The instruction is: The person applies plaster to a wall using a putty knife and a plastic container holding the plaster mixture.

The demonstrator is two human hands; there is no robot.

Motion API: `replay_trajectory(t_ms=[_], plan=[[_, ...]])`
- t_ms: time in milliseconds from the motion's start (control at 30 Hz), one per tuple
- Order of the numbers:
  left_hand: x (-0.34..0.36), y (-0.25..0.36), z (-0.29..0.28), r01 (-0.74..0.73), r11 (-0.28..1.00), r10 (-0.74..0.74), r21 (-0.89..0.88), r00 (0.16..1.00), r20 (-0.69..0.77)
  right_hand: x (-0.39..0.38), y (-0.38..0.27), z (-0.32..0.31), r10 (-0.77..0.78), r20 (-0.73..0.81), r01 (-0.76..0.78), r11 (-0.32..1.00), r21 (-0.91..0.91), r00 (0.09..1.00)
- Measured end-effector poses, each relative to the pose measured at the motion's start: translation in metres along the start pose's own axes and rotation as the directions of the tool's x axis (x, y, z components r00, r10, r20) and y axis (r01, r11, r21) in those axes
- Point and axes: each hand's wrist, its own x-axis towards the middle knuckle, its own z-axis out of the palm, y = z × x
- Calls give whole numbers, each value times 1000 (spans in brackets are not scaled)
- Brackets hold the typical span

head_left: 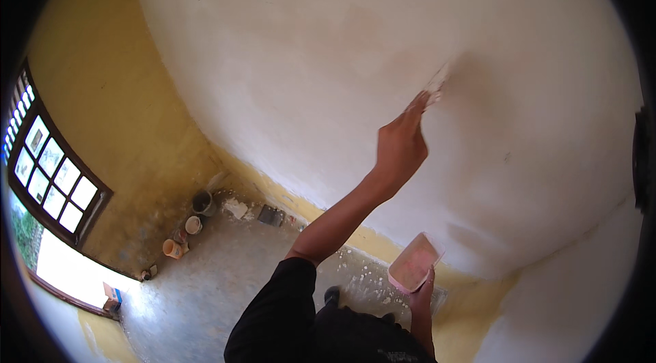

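My left hand (pixel 403 141) reaches up to the wall, its fingers closed round a thin, flat-looking tool (pixel 439 83) smeared with whitish paste. The tool's far edge meets or nearly meets the wall, and its exact kind is hard to make out. Around it the wall (pixel 307 56) is pale white with darker, damp-looking patches. Lower down, my right hand (pixel 424 292) grips a rectangular plastic tub (pixel 415 262) by its near side. The tub is tilted, and its inside looks pinkish. My left sleeve is black.
Pale splatters dot the grey floor (pixel 225 281). By the far corner stand a dark bucket (pixel 203 203), a white pail (pixel 193 226) and an orange container (pixel 172 249). A dark flat block (pixel 270 215) lies near the wall's foot. At left are a yellow wall, a paned window (pixel 55 172) and a cardboard box (pixel 111 297).
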Motion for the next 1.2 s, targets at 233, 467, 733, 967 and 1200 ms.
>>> replay_trajectory(t_ms=[233, 467, 733, 967, 1200], plan=[[-132, -35, -87, 812, 555, -691, -183, 572, 442, 19, 0, 49, -85, -59, 72, 979, -193, 995], [-221, 2, -85, 692, 683, -687, 234, 500, 527, 28, 15, 91, -96, 80, 111, 971, -210, 992], [-261, -10, -95, 642, 649, -759, 407, 509, 406, 35, 67, 141, -42, 79, 60, 969, -241, 996], [-290, -74, -148, 797, 565, -785, 211, 442, 433, 40, 96, 166, 24, 100, 10, 947, -322, 995], [-280, -122, -206, 927, 9, -852, -375, 204, 483, 46, 129, 192, -20, 97, 42, 971, -235, 995]])
